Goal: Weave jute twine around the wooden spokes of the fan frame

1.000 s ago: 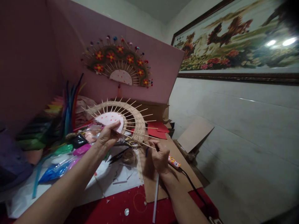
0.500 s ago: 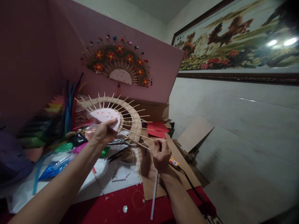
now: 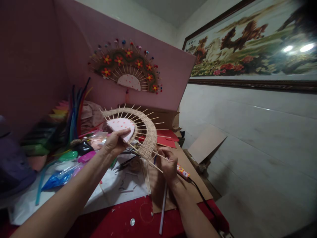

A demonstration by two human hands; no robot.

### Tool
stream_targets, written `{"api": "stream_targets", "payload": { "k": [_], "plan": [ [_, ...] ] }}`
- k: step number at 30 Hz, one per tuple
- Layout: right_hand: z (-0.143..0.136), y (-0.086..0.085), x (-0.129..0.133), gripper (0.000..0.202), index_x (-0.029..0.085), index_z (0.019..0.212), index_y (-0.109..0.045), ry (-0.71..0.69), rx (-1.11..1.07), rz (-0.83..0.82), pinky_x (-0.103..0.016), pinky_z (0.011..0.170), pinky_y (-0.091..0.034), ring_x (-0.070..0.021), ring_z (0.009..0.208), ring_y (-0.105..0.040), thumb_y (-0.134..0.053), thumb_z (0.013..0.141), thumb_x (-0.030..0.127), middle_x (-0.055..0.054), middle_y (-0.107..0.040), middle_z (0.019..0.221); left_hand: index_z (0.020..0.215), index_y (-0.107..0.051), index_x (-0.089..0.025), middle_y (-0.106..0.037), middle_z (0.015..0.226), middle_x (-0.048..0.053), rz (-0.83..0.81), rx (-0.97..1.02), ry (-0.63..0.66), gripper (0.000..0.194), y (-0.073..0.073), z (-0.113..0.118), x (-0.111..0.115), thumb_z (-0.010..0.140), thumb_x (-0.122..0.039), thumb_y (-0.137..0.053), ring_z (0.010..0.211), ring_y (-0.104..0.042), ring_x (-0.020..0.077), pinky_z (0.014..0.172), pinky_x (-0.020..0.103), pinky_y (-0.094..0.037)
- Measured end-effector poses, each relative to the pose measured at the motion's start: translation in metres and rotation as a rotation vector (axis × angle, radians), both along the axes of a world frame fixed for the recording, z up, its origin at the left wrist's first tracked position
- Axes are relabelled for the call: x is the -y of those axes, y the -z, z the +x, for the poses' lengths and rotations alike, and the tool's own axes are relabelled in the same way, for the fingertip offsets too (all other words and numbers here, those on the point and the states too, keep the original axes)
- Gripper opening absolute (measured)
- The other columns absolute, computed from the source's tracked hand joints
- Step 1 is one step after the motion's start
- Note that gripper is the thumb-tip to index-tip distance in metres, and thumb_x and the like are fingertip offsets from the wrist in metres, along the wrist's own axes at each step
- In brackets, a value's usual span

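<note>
Near, on the desk [image 3: 138, 218]: red sheet, loose white stick [image 3: 162, 211], cardboard. Best worked slowly here: steady the frame, keep the jute taut, press each turn snug against the last between skewers.

Right hand [image 3: 169, 165] closed, grip narrow, pinching near a skewer tip at the lower edge of the woven fan [image 3: 146, 135]; whether jute is held, cannot tell. Spotted glue gun [image 3: 183, 172] just behind that hand.

Left hand [image 3: 115, 143] clamped on the fan's pink dotted centre [image 3: 121, 125], holding it upright above the desk, between both hands.

Farther: scissors [image 3: 125, 162], coloured supplies, finished fan [image 3: 127, 71] on the pink board.
</note>
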State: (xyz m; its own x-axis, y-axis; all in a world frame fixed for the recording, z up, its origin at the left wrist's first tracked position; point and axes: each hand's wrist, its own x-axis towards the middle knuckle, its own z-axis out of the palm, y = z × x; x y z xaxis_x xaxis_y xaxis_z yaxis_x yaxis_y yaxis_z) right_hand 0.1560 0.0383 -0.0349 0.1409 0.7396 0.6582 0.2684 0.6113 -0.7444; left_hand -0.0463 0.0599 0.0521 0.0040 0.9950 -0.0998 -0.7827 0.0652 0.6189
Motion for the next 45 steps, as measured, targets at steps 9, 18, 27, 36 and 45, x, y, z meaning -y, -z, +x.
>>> {"api": "stream_targets", "payload": {
  "k": [9,18,27,36,45],
  "plan": [
    [-0.006,0.008,-0.010,0.025,0.018,0.091,-0.064,-0.419,-0.321,-0.288,-0.020,0.044,-0.036,-0.0080,0.048,-0.045,-0.061,0.077,0.039,-0.001,-0.061,0.070,0.090,-0.065,-0.009,-0.071,0.076,0.010,0.015,-0.006,0.039,0.026,0.011,0.007,-0.002,0.068,0.003,-0.058,0.063,-0.067,0.0190,0.059,0.030,-0.059],
    [-0.005,0.003,-0.008,0.022,0.015,0.084,-0.066,-0.351,-0.288,-0.294,-0.022,0.051,-0.040,-0.0099,0.054,-0.050,-0.065,0.074,0.034,-0.001,-0.061,0.068,0.085,-0.065,-0.008,-0.071,0.078,0.009,-0.023,-0.033,0.039,0.020,0.013,0.011,-0.002,0.070,0.002,-0.058,0.065,-0.067,0.0185,0.061,0.030,-0.058],
    [0.004,-0.005,-0.003,0.024,0.015,0.078,-0.061,0.080,-0.113,-0.125,-0.024,0.059,-0.044,-0.0137,0.064,-0.056,-0.057,0.081,0.039,-0.002,-0.062,0.070,0.084,-0.064,-0.004,-0.070,0.071,0.011,-0.007,-0.042,0.049,0.019,0.009,0.003,-0.004,0.069,0.003,-0.053,0.058,-0.067,0.0194,0.055,0.030,-0.058],
    [0.006,-0.002,0.006,0.016,0.016,0.079,-0.061,0.360,0.210,0.150,-0.022,0.055,-0.040,-0.0109,0.055,-0.055,-0.058,0.082,0.032,0.000,-0.062,0.066,0.077,-0.062,-0.005,-0.068,0.064,0.011,-0.038,-0.137,0.013,0.015,0.001,-0.004,-0.001,0.067,0.002,-0.053,0.050,-0.064,0.0196,0.045,0.029,-0.055],
    [0.011,-0.013,0.006,0.014,0.017,0.085,-0.059,0.430,0.316,0.306,-0.025,0.064,-0.042,-0.0146,0.069,-0.056,-0.048,0.088,0.025,-0.004,-0.061,0.074,0.083,-0.062,-0.008,-0.067,0.060,0.010,-0.046,-0.179,0.029,0.026,0.001,-0.011,-0.004,0.062,0.002,-0.052,0.048,-0.063,0.0209,0.046,0.031,-0.055]
  ]
}}
